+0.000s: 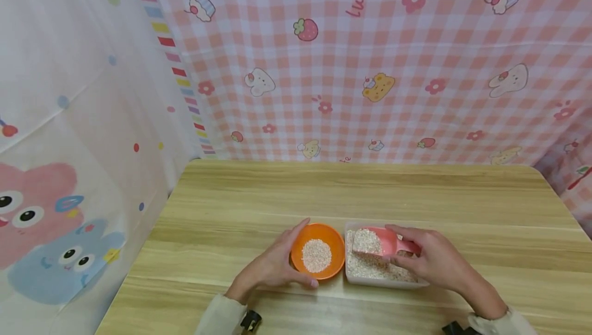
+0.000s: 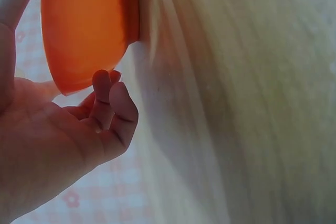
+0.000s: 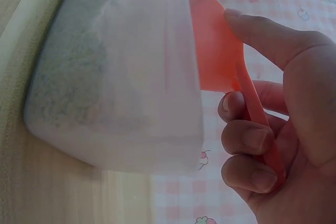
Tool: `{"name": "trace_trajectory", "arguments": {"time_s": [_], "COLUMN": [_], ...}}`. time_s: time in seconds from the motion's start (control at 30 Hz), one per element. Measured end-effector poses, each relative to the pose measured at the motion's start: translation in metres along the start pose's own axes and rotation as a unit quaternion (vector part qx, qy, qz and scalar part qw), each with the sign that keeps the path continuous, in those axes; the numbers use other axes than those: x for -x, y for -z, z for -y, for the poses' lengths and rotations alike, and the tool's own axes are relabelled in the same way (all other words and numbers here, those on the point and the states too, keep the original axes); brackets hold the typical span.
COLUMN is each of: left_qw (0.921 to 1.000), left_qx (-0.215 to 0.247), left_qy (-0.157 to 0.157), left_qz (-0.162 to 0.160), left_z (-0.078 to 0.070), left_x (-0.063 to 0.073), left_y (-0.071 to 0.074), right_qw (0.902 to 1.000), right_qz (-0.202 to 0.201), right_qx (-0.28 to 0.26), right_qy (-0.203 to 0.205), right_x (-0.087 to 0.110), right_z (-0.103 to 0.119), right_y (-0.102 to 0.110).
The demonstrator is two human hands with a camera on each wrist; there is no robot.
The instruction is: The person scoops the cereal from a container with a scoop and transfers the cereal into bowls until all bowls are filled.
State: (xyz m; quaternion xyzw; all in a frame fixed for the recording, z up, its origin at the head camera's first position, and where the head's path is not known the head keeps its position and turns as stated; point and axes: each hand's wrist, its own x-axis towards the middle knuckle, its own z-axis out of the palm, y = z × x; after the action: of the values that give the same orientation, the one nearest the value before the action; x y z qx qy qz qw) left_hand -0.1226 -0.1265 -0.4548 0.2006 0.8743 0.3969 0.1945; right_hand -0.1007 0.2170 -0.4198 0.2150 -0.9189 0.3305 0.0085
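Note:
An orange bowl (image 1: 340,253) with a small heap of pale flakes, like oats (image 1: 316,256), stands on the table. My left hand (image 1: 279,263) holds the bowl from its left side, thumb at the near rim and index finger toward the far rim. In the left wrist view, the other fingers (image 2: 124,111) curl beside the bowl's underside. My right hand (image 1: 430,255) grips the handle of a pink scoop (image 1: 390,240), its curled fingers plain in the right wrist view. The scoop is heaped with flakes and sits over a translucent rectangular tub (image 1: 386,282) of the same flakes.
The bowl and tub stand side by side near the front of the wood-grain table (image 1: 259,191). A pink checked cloth (image 1: 347,68) hangs behind the table's far edge. At the left hangs a white cloth with cartoon figures (image 1: 41,253).

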Motion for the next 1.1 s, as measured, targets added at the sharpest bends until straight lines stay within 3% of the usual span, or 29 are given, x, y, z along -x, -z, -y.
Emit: {"name": "trace_trajectory", "arguments": {"time_s": [0.47,1.1], "left_qw": [0.9991,0.9970], "left_qx": [0.043,0.073], "left_qy": [0.006,0.024], "left_qz": [0.004,0.012], "left_z": [0.003,0.002], "left_x": [-0.004,-0.005], "left_y": [-0.002,-0.002], "right_qw": [1.0000,0.9963], "right_qz": [-0.001,-0.003], "right_qx": [0.003,0.016], "right_qy": [-0.004,0.084], "right_x": [-0.005,-0.026], "right_z": [0.012,0.041], "right_y": [0.009,0.012]}}
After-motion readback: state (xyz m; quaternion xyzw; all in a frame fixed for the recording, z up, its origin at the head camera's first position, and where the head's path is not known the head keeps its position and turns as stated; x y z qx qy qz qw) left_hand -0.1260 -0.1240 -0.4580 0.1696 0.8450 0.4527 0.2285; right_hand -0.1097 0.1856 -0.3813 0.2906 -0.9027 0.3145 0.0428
